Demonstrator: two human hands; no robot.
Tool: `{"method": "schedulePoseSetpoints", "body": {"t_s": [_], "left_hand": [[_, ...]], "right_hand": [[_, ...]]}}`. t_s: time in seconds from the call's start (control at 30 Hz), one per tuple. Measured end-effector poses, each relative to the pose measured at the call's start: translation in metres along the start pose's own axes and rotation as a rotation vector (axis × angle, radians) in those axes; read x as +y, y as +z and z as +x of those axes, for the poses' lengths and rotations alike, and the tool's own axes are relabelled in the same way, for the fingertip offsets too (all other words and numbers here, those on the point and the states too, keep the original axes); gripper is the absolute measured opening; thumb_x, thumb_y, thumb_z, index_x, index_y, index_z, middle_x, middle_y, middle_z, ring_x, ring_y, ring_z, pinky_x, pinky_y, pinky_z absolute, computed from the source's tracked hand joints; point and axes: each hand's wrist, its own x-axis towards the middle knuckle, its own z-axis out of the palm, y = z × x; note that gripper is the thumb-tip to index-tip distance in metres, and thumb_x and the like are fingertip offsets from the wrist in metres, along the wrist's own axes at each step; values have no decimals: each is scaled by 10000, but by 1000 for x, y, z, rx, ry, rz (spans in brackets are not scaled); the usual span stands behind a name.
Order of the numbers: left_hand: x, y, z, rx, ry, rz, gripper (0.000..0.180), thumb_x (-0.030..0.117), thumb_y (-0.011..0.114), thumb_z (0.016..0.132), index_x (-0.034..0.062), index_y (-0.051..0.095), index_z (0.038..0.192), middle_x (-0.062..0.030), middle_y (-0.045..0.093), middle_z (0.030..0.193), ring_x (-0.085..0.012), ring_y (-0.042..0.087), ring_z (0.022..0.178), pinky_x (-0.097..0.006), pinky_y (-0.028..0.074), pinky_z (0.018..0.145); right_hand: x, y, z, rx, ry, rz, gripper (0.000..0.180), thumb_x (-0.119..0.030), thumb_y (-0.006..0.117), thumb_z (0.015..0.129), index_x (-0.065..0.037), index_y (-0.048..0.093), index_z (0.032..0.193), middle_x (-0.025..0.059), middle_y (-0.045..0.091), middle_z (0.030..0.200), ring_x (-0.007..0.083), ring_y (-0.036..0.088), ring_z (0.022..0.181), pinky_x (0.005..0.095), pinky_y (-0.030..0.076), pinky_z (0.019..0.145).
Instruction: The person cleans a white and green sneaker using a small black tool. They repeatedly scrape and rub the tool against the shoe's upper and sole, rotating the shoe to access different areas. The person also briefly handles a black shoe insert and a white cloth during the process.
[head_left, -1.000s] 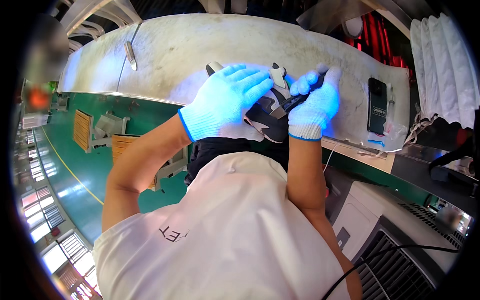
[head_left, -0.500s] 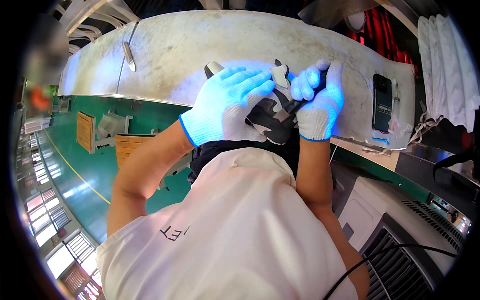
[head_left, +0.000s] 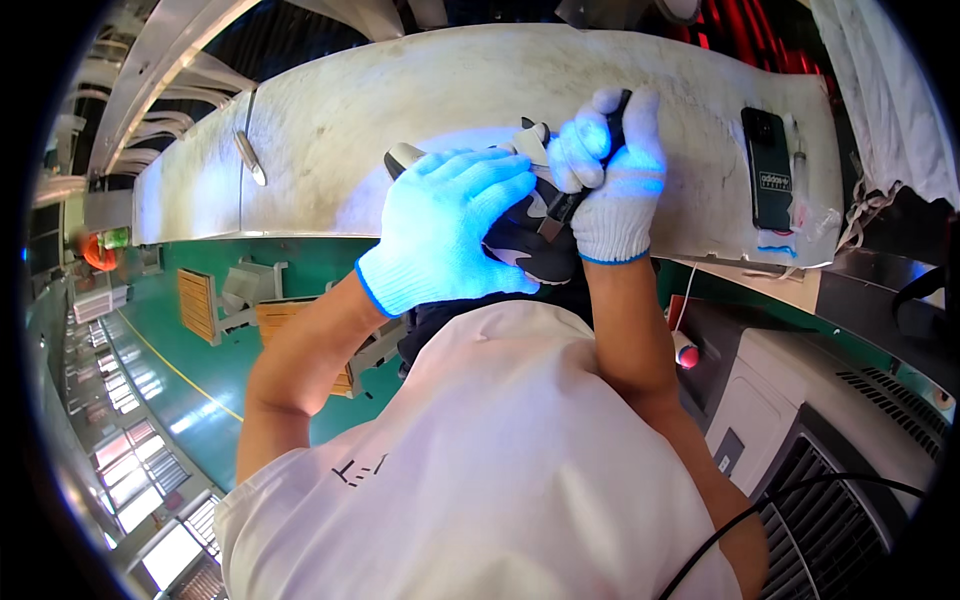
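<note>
A dark grey, black and white sneaker [head_left: 518, 235] rests at the near edge of the worktable, in front of my body. My left hand [head_left: 445, 225], in a white knit glove with a blue cuff, lies over it and grips it, fingers on the far side and thumb on the near side. The gloved right hand [head_left: 608, 180] is closed round a black-handled tool [head_left: 566, 205] with a short flat blade. That blade points down at the sneaker and seems to touch its side. Blue light falls on both gloves. Much of the sneaker is hidden under my left hand.
The pale, stained worktable [head_left: 330, 110] carries a folding knife [head_left: 250, 158] at the left and a black phone [head_left: 767, 170] at the right, beside a thin clear tube. A grey vented machine [head_left: 760, 390] stands low right. A black cable [head_left: 800, 488] crosses near my right arm.
The view has shifted slightly. My right hand has turned the tool, so its flat blade now shows against the sneaker. My left hand keeps its hold.
</note>
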Motion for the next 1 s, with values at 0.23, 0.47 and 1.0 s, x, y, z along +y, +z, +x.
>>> {"method": "schedulePoseSetpoints", "body": {"t_s": [0.23, 0.47, 1.0], "left_hand": [[3, -3, 14, -12, 18, 20, 823, 554, 1042, 543, 74, 833, 1177, -134, 828, 1207, -359, 798, 1173, -476, 622, 1015], [4, -4, 10, -58, 38, 100, 858, 605, 1029, 551, 68, 842, 1193, -111, 831, 1220, -352, 792, 1191, -467, 624, 1023], [18, 2, 11, -7, 1, 96, 858, 694, 997, 554, 96, 814, 1140, -89, 799, 1227, -363, 775, 1182, -473, 615, 1005]], "right_hand": [[5, 9, 8, 127, -38, -24, 492, -506, 593, 1157, -61, 629, 950, 28, 515, 613, 173, 447, 458, 357, 398, 458], [6, 19, 7, 228, -93, -80, 448, -445, 519, 1174, -104, 558, 886, 28, 496, 657, 182, 442, 527, 395, 417, 553], [-2, -24, -2, 90, -187, 144, 451, -550, 530, 1178, -145, 613, 998, 3, 527, 672, 162, 449, 507, 364, 380, 510]]}}
